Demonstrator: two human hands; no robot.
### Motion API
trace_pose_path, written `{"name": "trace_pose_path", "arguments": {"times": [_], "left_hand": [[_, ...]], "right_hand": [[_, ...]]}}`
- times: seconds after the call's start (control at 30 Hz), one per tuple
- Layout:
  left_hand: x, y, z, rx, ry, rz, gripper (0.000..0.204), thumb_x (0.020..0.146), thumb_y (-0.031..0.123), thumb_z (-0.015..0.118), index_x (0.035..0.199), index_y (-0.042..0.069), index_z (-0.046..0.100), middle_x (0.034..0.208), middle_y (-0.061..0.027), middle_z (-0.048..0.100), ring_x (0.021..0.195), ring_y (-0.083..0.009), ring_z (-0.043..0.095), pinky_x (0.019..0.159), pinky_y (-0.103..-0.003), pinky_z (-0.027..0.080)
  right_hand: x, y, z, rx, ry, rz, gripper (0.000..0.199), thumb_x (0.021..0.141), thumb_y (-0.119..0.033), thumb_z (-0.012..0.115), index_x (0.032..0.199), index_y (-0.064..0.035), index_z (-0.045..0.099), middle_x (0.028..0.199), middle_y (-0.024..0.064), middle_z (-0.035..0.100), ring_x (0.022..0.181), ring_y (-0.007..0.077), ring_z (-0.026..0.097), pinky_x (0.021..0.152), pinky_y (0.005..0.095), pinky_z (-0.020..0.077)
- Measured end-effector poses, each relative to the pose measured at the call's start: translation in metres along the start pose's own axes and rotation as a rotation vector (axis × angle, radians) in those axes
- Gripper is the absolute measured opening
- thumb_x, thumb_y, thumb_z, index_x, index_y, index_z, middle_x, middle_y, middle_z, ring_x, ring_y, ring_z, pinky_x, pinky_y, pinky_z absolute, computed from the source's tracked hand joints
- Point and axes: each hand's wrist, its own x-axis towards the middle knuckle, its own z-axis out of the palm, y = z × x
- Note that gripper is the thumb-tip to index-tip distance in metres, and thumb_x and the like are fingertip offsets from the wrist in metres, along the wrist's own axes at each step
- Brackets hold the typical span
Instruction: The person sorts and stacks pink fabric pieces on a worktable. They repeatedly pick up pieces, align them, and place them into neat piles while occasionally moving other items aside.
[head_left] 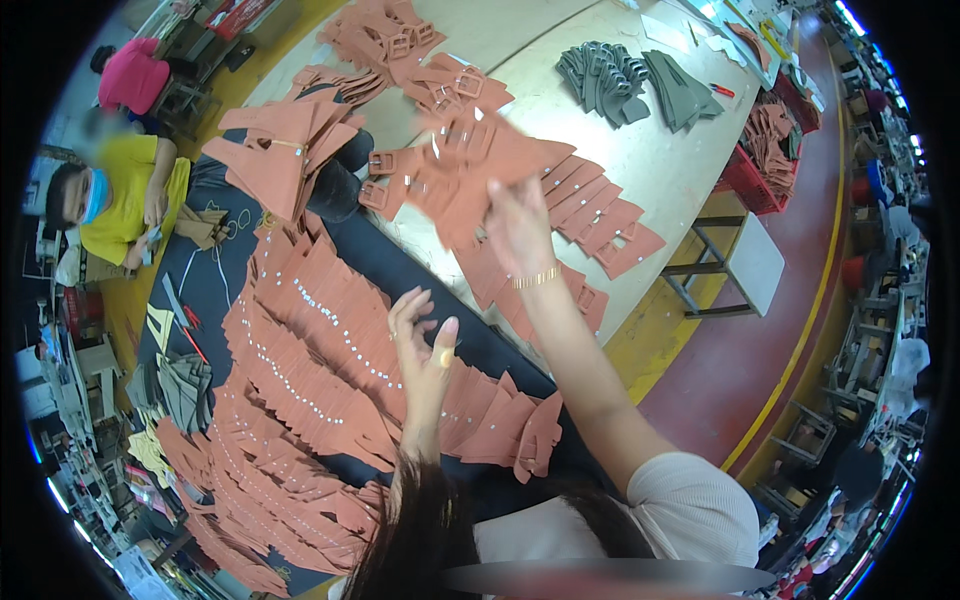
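My right hand [520, 228], with a gold bracelet at its wrist, reaches over the pale table and grips the edge of a terracotta buckled strap piece [465, 190]. That piece is smeared by motion, and whether it is one or several cannot be told. My left hand [424, 350] hovers over the dark table, fingers apart and holding nothing, with a yellowish wrap on the thumb. Below it, overlapping terracotta cut pieces [330, 345] lie in long rows with small white marks. More buckled pieces [615, 235] fan out beyond my right hand.
A terracotta stack [285, 150] sits at the dark table's far end. Dark green pieces [605, 80] and a red-handled tool [722, 90] lie on the pale table [545, 55]. A stool [745, 265] and red crate [750, 180] stand right. A person in yellow [130, 195] works at left.
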Motion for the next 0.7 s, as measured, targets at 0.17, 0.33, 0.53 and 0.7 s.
{"name": "trace_pose_path", "arguments": {"times": [0.17, 0.33, 0.53, 0.7], "left_hand": [[-0.011, 0.023, -0.036, 0.013, 0.165, -0.132, 0.040, 0.089, 0.012, 0.060, 0.125, 0.002, 0.046, 0.125, -0.0113, 0.049, 0.104, -0.0184, 0.052, 0.090, -0.031, 0.043], [-0.015, 0.013, -0.082, -0.008, 0.314, -0.171, 0.033, 0.093, 0.011, 0.055, 0.123, 0.002, 0.047, 0.119, -0.0116, 0.054, 0.097, -0.0178, 0.057, 0.084, -0.030, 0.047], [-0.016, -0.043, -0.150, -0.059, 0.307, -0.208, 0.029, 0.094, 0.011, 0.053, 0.121, 0.003, 0.045, 0.110, -0.0119, 0.056, 0.086, -0.0176, 0.060, 0.075, -0.026, 0.052], [-0.023, -0.066, -0.172, -0.391, 0.193, -0.278, 0.030, 0.096, 0.013, 0.049, 0.124, 0.004, 0.042, 0.112, -0.0141, 0.055, 0.093, -0.0204, 0.059, 0.083, -0.034, 0.055]], "right_hand": [[0.131, 0.028, -0.027, 0.088, -0.041, -0.086, 0.050, 0.088, 0.010, 0.047, 0.132, -0.0095, 0.030, 0.133, 0.0113, 0.044, 0.123, 0.0238, 0.045, 0.102, 0.0419, 0.0398], [0.234, 0.092, -0.093, -0.239, 0.292, -0.071, 0.041, 0.078, 0.014, 0.047, 0.117, 0.0010, 0.045, 0.112, 0.0139, 0.058, 0.104, 0.0268, 0.058, 0.088, 0.0388, 0.0482], [0.266, 0.136, -0.120, -0.689, 0.632, -0.112, 0.040, 0.076, 0.000, 0.054, 0.114, 0.0059, 0.047, 0.111, 0.0246, 0.059, 0.104, 0.0380, 0.058, 0.091, 0.0390, 0.0452], [0.213, 0.094, -0.083, -0.472, 0.648, -0.206, 0.047, 0.079, 0.001, 0.059, 0.124, 0.0044, 0.046, 0.110, 0.0143, 0.059, 0.097, 0.0235, 0.060, 0.083, 0.0338, 0.0485]]}}
